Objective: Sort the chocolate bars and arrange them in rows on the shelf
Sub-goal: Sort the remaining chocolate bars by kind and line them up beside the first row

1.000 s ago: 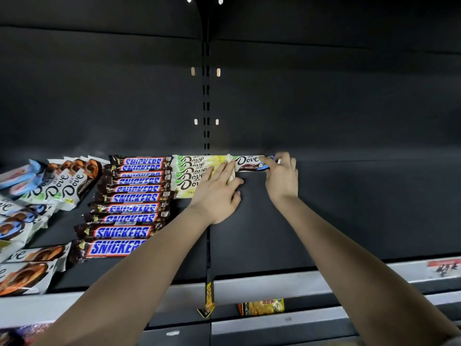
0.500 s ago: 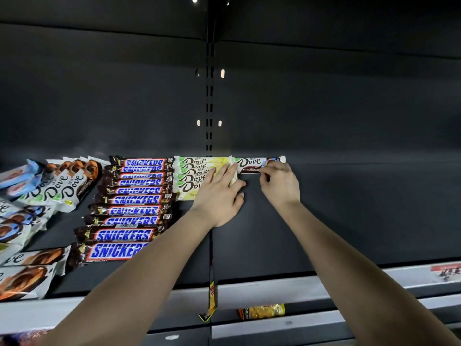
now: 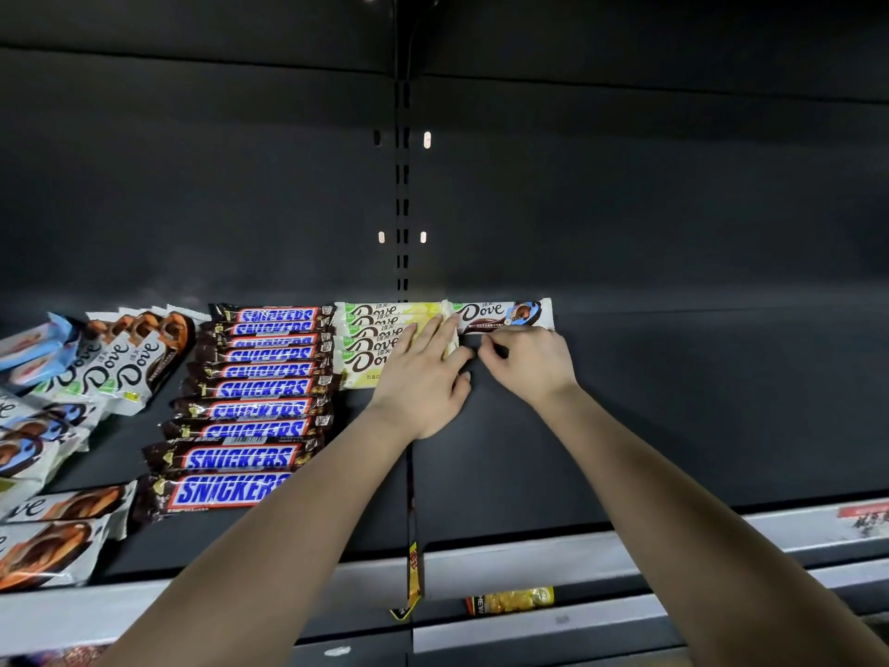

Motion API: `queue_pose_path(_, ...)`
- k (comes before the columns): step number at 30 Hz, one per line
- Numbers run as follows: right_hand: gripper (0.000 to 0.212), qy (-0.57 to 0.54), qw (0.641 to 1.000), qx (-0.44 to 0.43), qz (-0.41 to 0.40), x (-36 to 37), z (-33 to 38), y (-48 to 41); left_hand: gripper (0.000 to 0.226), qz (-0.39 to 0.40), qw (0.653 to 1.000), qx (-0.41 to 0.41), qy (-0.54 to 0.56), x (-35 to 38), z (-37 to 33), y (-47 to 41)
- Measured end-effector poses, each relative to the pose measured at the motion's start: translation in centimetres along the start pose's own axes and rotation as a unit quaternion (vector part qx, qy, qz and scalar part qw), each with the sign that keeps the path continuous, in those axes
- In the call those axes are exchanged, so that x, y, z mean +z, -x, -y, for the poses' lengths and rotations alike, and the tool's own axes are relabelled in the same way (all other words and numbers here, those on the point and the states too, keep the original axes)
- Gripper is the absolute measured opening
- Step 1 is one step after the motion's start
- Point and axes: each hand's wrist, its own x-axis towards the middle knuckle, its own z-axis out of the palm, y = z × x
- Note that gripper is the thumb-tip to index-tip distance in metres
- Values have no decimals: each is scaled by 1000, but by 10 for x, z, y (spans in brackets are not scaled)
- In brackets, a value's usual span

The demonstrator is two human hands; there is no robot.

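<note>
At far left, a loose heap of Dove bars [image 3: 110, 363] is being shown, uncountable. Ten Snickers bars [image 3: 255, 389] are being displayed in one column on the shelf [image 3: 673, 402]. Four yellow-green Dove bars [image 3: 370, 339] are being pressed by the flat left hand [image 3: 423, 382]. One brown Dove bar [image 3: 502, 314], centre frame, is being touched by the curled right hand [image 3: 529, 363]; any grip cannot be told.

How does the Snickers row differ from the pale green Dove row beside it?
The Snickers row has dark brown wrappers with blue lettering; the pale green Dove row is white and green. The Snickers row runs far toward the front; the Dove row stops near the back. The left hand rests flat on the Dove row; no hand touches the Snickers. Both lie flat, side by side.
</note>
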Motion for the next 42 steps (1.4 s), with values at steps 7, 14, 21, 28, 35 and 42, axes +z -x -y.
queue_pose_path(7,32,32,996,-2,79,-2,-2,-2,39,8,1000,2,-10,-1,0,0)
queue_pose_path(14,32,23,987,7,160,-3,1,3,43,34,999,0,-27,-4,-1,-2)
queue_pose_path(21,37,8,990,32,140,-34,19,25,75,85,990,-61,-92,-14,-9,1)
queue_pose_path(28,42,-14,992,-4,123,-40,59,16,89,116,982,-93,-119,-47,27,22)
queue_pose_path(35,46,-51,988,-58,134,-27,142,-1,80,115,973,-164,-111,-88,105,68)
queue_pose_path(42,48,-86,975,-132,158,-16,238,-16,75,106,960,-234,-112,-117,179,132)
